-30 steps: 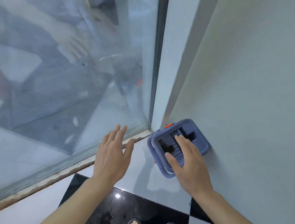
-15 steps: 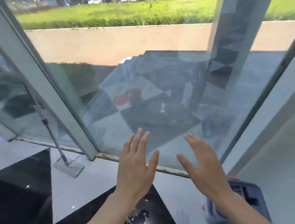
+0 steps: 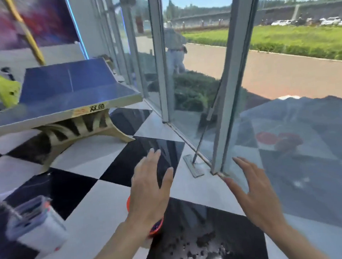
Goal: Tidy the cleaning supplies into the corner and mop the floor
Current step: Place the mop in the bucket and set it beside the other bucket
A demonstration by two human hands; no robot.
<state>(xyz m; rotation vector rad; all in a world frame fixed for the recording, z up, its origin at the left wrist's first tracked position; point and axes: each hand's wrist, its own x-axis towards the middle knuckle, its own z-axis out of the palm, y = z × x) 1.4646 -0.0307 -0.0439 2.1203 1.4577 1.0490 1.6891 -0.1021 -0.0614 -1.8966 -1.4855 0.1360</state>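
A flat mop leans against the glass wall, its grey head (image 3: 193, 166) flat on a white tile and its thin handle (image 3: 203, 132) rising along the window frame. My left hand (image 3: 149, 187) hovers with fingers straight over the checkered floor, holding nothing. My right hand (image 3: 253, 192) is spread open near the base of the window frame, also empty. An orange round object (image 3: 157, 228) lies on the floor, mostly hidden under my left wrist. A white and grey container (image 3: 36, 225) stands at the lower left. Dark dirt specks (image 3: 200, 243) lie on the black tile below.
A blue table-tennis table (image 3: 66, 90) on a curved cream base stands at the left. The glass wall with metal frames (image 3: 227, 99) runs along the right. Black and white tiles (image 3: 100, 152) lie between the table and the glass.
My view has swung left and up, away from the blue mop bucket in the corner. My right hand left the bucket; both hands now hover open. The mop and table came into view.
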